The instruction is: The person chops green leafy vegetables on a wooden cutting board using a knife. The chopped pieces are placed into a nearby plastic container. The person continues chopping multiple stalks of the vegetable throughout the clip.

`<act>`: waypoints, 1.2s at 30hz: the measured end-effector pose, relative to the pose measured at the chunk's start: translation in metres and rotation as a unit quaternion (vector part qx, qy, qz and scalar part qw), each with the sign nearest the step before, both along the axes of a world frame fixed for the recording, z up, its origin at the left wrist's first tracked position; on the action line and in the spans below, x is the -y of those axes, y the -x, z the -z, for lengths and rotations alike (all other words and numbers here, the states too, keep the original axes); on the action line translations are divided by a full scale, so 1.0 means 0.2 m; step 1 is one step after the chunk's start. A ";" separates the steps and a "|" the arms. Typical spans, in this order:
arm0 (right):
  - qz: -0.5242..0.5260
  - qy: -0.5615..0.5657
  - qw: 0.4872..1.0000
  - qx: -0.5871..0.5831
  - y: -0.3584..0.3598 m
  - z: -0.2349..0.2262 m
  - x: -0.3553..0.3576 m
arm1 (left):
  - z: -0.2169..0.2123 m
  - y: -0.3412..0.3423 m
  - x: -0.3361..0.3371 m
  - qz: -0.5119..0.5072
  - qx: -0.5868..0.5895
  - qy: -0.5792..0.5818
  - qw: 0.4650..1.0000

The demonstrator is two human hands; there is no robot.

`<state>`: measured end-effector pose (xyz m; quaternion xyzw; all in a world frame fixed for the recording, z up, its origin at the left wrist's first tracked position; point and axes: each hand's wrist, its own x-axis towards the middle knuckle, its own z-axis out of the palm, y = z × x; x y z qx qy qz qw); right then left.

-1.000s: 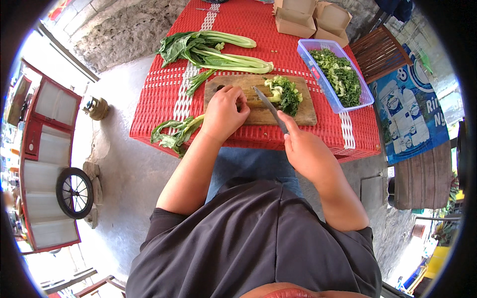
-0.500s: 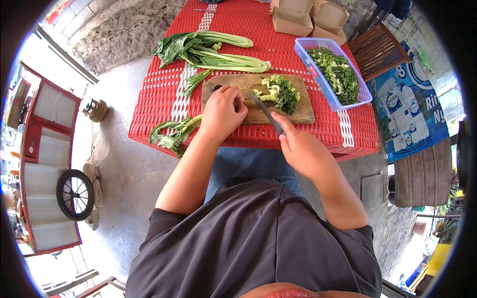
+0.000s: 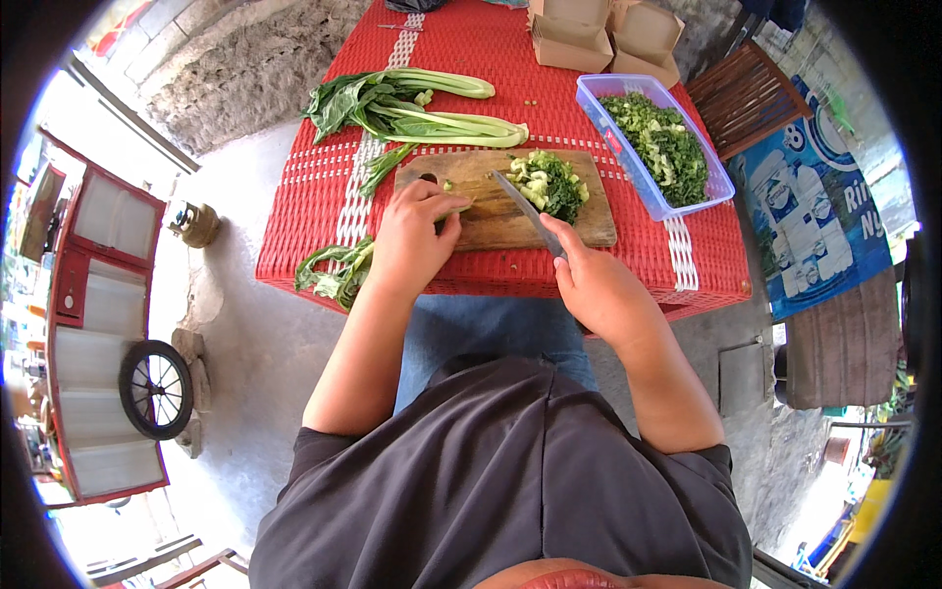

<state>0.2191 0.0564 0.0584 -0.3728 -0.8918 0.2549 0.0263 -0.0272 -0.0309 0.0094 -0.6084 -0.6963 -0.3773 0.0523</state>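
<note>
My left hand [image 3: 416,236] is closed over the left part of a wooden cutting board [image 3: 486,228]. Its fingertips pinch a pale green stalk, mostly hidden by the hand. Leaves of a leafy green [image 3: 337,273] stick out left of the wrist, over the near table edge. With my right hand [image 3: 601,285] I grip a knife [image 3: 530,211], its blade slanting up and left across the board. The blade tip lies left of a heap of chopped greens [image 3: 555,187], close to it. A small cut piece [image 3: 448,185] sits near the left fingers.
Whole leafy green stalks [image 3: 412,110] lie beyond the board on the red woven table [image 3: 520,93]. A clear plastic tub [image 3: 721,187] of chopped greens stands right, with brown cardboard boxes [image 3: 569,49] behind. A wooden chair [image 3: 751,103] stands at the table's right side.
My left hand has shifted slightly left and toward me, fingers less bunched. The knife has moved a little, and loose cut pieces now sit closer against the heap.
</note>
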 end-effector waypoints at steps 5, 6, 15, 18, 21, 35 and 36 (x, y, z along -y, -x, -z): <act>0.013 0.017 1.000 0.000 0.02 0.02 0.00 | -0.02 0.00 0.01 -0.035 0.051 0.048 0.997; 0.013 0.014 1.000 -0.003 0.02 0.04 -0.01 | -0.03 -0.02 -0.01 -0.036 0.051 0.045 0.997; 0.017 0.004 1.000 -0.015 0.02 0.05 -0.01 | 0.00 -0.14 -0.18 -0.005 0.051 0.032 0.998; 0.015 -0.010 1.000 -0.025 0.02 0.05 -0.01 | 0.01 -0.16 -0.18 -0.012 0.038 0.010 0.999; 0.008 -0.024 0.999 -0.029 0.05 0.03 0.01 | 0.03 -0.14 -0.19 -0.013 0.024 0.003 1.000; -0.025 -0.099 0.995 -0.015 0.09 0.07 0.03 | 0.04 -0.14 -0.19 -0.014 0.019 -0.010 1.000; -0.026 -0.103 0.994 -0.016 0.09 0.08 0.03 | 0.04 -0.14 -0.19 -0.013 0.018 -0.010 1.000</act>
